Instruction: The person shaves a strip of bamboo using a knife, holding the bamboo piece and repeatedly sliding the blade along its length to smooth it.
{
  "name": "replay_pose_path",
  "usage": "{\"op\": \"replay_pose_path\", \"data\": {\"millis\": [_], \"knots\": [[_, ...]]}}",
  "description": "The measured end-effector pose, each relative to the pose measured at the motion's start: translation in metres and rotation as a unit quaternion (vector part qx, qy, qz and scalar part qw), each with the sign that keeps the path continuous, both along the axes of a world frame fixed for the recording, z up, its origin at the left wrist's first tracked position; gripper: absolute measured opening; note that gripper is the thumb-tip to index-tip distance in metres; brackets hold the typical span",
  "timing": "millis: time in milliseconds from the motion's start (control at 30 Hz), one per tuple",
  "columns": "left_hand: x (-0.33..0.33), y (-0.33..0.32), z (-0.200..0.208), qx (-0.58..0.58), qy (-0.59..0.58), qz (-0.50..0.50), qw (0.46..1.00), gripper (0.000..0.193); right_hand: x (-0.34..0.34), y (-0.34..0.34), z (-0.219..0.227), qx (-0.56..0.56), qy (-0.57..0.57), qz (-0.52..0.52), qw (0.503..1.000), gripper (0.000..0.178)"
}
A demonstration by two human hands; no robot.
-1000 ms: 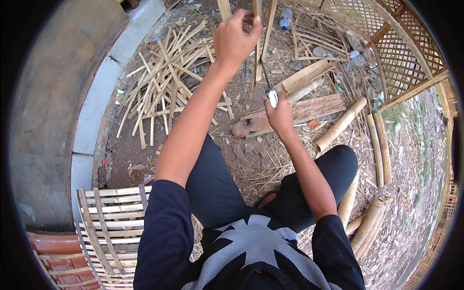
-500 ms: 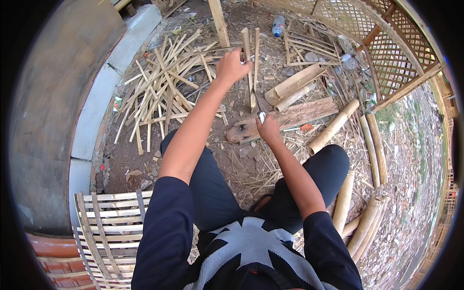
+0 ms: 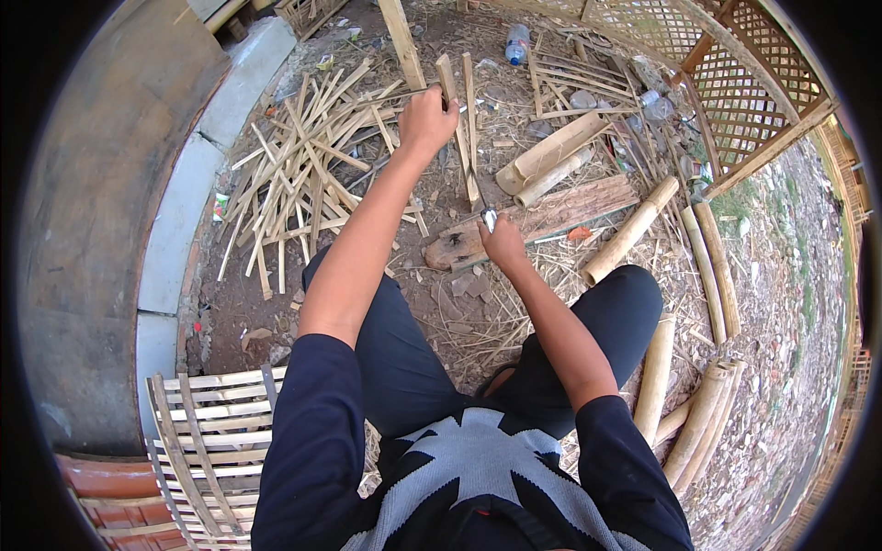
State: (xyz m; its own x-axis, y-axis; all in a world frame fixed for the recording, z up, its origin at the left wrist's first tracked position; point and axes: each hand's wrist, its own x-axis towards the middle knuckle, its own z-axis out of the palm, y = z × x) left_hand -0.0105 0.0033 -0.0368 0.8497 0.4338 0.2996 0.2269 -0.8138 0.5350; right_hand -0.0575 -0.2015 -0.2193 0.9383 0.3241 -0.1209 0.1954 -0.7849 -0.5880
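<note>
My left hand (image 3: 428,122) is closed around the upper part of a bamboo piece (image 3: 462,165) that stands upright over a worn wooden board (image 3: 551,220). The piece is split from the top into two arms that spread apart in a narrow V. Low in the split sits the dark blade of a knife (image 3: 489,219). My right hand (image 3: 503,241) grips its pale handle, just right of the bamboo's foot. Left of the bamboo lies a heap of thin bamboo strips (image 3: 308,170). A half-round bamboo length (image 3: 554,151) rests behind the board.
Thick bamboo lengths (image 3: 632,231) lie to the right, with more (image 3: 706,422) beside my right knee. A slatted bamboo panel (image 3: 216,450) is at the lower left. Farther off are a plastic bottle (image 3: 517,44), an upright post (image 3: 402,44) and a lattice panel (image 3: 742,101).
The view has shifted slightly. Both hands keep their grips on the bamboo and the knife, and the blade is still low in the split.
</note>
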Motion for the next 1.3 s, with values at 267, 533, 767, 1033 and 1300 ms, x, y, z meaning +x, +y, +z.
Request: {"op": "replay_pose_path", "data": {"millis": [267, 533, 767, 1033, 1300], "knots": [[-0.016, -0.021, 0.050, 0.058, -0.266, -0.088, 0.958, 0.023, -0.001, 0.012, 0.057, 0.117, -0.103, -0.046, 0.987, 0.045], [-0.003, -0.020, 0.026, 0.033, -0.026, -0.069, 0.997, 0.032, 0.008, -0.017, -0.024, -0.017, -0.013, -0.016, 1.000, 0.047], [-0.002, 0.005, -0.002, 0.009, 0.006, -0.002, 1.000, 0.030, 0.001, 0.002, -0.006, -0.013, -0.017, -0.002, 1.000, 0.049], [-0.020, -0.008, 0.062, 0.018, -0.254, -0.067, 0.965, 0.029, -0.001, 0.010, 0.067, 0.084, -0.053, -0.023, 0.995, 0.046], [0.016, -0.011, -0.008, 0.023, 0.013, -0.121, 0.992, 0.036, 0.017, -0.017, -0.046, 0.000, -0.059, -0.033, 0.998, 0.049]]}}
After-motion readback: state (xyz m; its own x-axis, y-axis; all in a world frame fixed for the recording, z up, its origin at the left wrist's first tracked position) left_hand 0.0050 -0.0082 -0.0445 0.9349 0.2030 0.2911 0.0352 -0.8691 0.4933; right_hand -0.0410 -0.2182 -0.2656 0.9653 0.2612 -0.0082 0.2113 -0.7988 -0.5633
